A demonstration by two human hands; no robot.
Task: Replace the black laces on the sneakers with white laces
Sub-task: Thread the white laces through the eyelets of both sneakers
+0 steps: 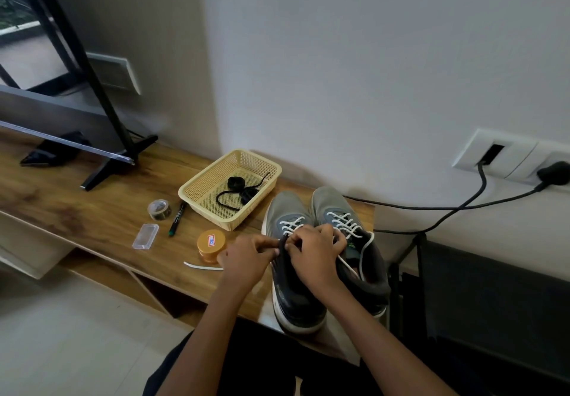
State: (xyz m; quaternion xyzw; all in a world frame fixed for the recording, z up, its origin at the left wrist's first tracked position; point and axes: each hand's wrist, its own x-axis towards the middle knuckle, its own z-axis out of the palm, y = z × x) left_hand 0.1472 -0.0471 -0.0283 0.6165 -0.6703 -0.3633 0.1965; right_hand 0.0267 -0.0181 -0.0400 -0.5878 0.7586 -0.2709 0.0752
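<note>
Here, two grey fabric sneakers w/ white soles (330, 203) stand side by side at the R end of a brown wooden table (92, 210), toes toward the wall. Both are threaded w/ white laces (344, 221). The person's left hand (246, 255) has its fingers curled, thumb & fingertips pinching the dark tongue edge at the top of the left sneaker (283, 210). The right hand (317, 247) sits just beside it, fingers bent tight over the top eyelets; cannot tell if they hold lace or tongue. A loose white lace end (203, 267) lies on the table, reaching the left hand. Just beyond the sneakers' toes, a cream plastic mesh basket (200, 209) holds the black laces (237, 193), partly coiled. Left of the basket: a tape roll (159, 209), a black marker pen (176, 218), a clear plastic box (145, 236) & a round orange jar (211, 243).
</note>
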